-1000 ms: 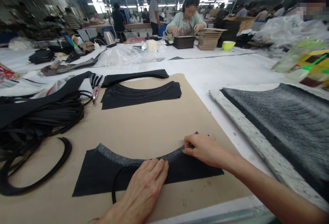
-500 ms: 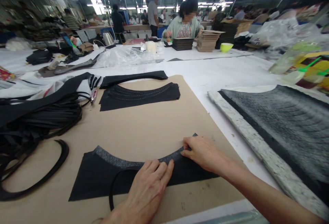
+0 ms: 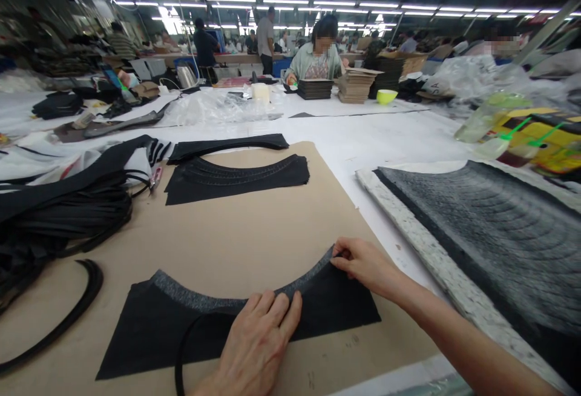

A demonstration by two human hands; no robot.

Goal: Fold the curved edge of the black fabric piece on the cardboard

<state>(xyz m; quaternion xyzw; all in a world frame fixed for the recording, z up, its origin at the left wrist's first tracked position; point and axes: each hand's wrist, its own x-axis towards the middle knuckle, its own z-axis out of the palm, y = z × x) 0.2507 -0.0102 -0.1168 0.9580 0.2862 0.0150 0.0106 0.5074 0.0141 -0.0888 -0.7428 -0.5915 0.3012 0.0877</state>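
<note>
My left hand lies palm down on a black curved panel, its fingers slightly apart near the middle of the concave edge. A speckled grey band, rough-looking, follows that edge. From beneath the left hand a thin black strip loops out to the left; where it ends under the palm is hidden. At the panel's upper right tip, my right hand is closed in a pinch on the corner. Under the panel is a sheet of brown board.
Behind are stacked black curved pieces. Left lies a heap of black strips beside a curved strip. On the right, a pale slab bears a grey-black sheet. A co-worker sits across, behind stacks of boards.
My right hand's pinch is now at the panel's tip, with more of the grey band uncovered. The left hand stays on the panel. The whole view has shifted a little.
</note>
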